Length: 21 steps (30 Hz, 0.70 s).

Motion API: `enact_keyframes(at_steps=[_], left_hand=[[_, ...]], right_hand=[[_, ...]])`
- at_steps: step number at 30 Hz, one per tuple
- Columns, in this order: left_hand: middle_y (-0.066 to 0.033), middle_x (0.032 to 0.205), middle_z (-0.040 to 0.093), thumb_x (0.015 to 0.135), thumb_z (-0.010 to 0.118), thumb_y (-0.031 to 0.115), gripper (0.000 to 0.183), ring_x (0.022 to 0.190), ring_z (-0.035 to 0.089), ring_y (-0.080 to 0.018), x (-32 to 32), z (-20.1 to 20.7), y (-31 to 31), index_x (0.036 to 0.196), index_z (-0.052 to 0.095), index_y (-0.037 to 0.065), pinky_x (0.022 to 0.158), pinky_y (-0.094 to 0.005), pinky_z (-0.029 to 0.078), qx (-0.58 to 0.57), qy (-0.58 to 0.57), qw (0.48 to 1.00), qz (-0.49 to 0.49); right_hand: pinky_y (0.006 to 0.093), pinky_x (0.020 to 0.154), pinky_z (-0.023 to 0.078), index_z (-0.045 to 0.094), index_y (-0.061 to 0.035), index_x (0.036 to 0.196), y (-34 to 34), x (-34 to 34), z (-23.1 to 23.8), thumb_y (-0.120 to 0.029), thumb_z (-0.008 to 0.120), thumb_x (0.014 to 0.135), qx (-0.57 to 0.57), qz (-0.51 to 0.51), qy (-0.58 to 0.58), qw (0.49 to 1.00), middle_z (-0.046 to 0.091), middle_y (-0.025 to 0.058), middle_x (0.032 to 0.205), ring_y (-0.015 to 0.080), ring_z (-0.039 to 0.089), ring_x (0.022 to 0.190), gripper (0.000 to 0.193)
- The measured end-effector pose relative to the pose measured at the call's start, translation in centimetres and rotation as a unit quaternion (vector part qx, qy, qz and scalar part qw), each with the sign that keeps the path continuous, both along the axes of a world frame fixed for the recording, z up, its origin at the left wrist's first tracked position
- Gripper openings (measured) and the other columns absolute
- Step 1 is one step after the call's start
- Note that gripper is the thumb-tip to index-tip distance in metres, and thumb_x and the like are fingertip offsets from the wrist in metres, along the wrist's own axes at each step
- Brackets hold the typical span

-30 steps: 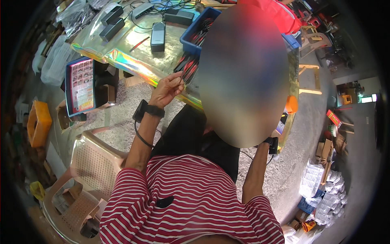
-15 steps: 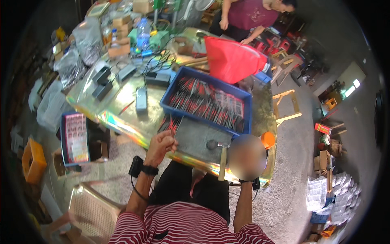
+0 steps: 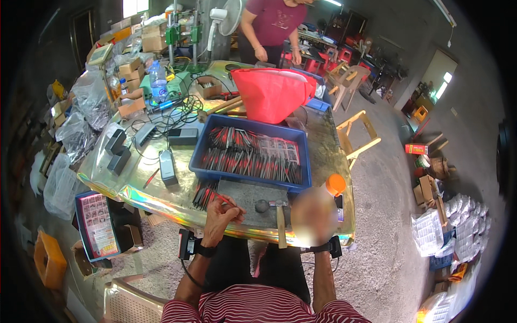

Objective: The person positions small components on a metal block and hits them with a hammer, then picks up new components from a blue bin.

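Note:
My left hand is closed, thumb and fingers pinched on a thin red stick-like piece tilted over the table's near edge. Just beyond it lies a small heap of thin red-and-black pieces. A grey metal slab sits to the right of that hand. On the slab's right side is a hammer, its wooden handle toward me, with a dark round knob beside its head. My right hand is smeared by a blur right of the hammer; its fingers cannot be made out.
A blue bin full of red-and-black pieces stands beyond the slab. Behind it are a red bag and a standing person. An orange-lidded container is near my right hand. Grey boxes and cables lie left.
The view has shifted and tilted upward. The red piece in my left hand went from upright to slanting sideways. The other person has straightened, with hands off the red bag.

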<state>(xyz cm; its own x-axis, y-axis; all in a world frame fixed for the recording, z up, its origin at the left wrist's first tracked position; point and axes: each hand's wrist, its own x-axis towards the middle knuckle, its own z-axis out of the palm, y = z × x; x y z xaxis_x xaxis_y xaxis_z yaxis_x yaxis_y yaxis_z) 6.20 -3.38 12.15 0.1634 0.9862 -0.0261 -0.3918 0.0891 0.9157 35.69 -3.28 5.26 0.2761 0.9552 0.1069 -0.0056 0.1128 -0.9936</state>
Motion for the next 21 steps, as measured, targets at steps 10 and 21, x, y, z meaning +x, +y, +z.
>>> enact_keyframes(at_steps=[10, 21], left_hand=[[-0.0089, 0.075, 0.058, 0.073, 0.052, 0.001, 0.005, 0.065, 0.056, -0.0126, 2.1, -0.4, -0.6, 0.079, 0.050, 0.000, 0.056, -0.0246, 0.050, -0.011, -0.019, 1.000, -0.021], [-0.0109, 0.077, 0.059, 0.075, 0.052, 0.000, 0.007, 0.064, 0.058, -0.0149, 3.5, -0.8, -1.3, 0.082, 0.052, 0.000, 0.059, -0.0259, 0.051, -0.045, -0.049, 0.998, -0.025]], right_hand=[[0.0189, 0.044, 0.037, 0.051, -0.0020, 0.074, -1.9, -6.1, 5.0, -0.007, 0.050, 0.078, -0.006, 0.066, -0.012, 0.998, 0.049, 0.0012, 0.058, 0.0061, 0.046, 0.050, 0.006], [0.0200, 0.048, 0.040, 0.049, 0.0016, 0.076, -3.0, -10.8, 5.2, -0.003, 0.049, 0.079, -0.021, 0.156, 0.041, 0.987, 0.050, 0.0043, 0.059, 0.0082, 0.048, 0.052, 0.005]])
